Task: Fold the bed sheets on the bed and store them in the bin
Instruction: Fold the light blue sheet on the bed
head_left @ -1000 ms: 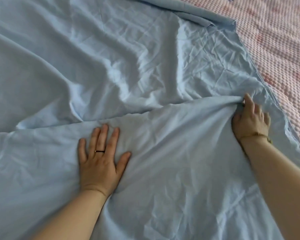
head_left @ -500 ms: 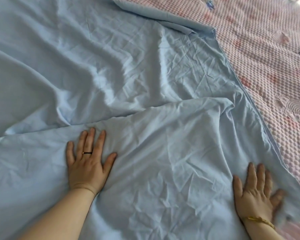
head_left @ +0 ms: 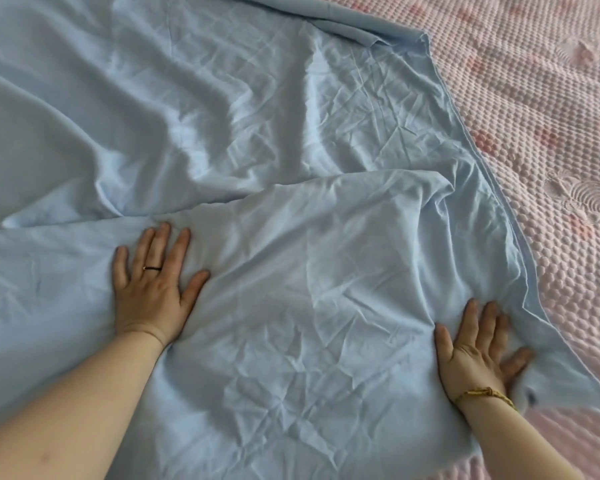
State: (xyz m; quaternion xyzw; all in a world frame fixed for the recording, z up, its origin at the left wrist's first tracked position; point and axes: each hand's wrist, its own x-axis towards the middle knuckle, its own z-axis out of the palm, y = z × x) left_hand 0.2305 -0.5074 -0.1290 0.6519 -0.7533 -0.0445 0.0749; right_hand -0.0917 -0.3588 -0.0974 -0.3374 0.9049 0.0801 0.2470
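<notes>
Bed sheet (head_left: pixel 257 98), light blue, spread on the pink quilted bed cover (head_left: pixel 534 168), near flap laid over it with its far edge (head_left: pixel 291 194) running left–right, closest to the flat, open left hand (head_left: pixel 149 289); right hand (head_left: pixel 478 351), also flat and open, presses near the right hem.

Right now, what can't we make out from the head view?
Bin: not in the head view at all.
Sheet: cut off by the left, top and bottom edges; full size unknown.
Lower layer: hidden under the folded flap that the left hand and right hand press flat.
Dark mark by the right hand: too small and blurred to identify.
Bedspread: runs off the right edge.
</notes>
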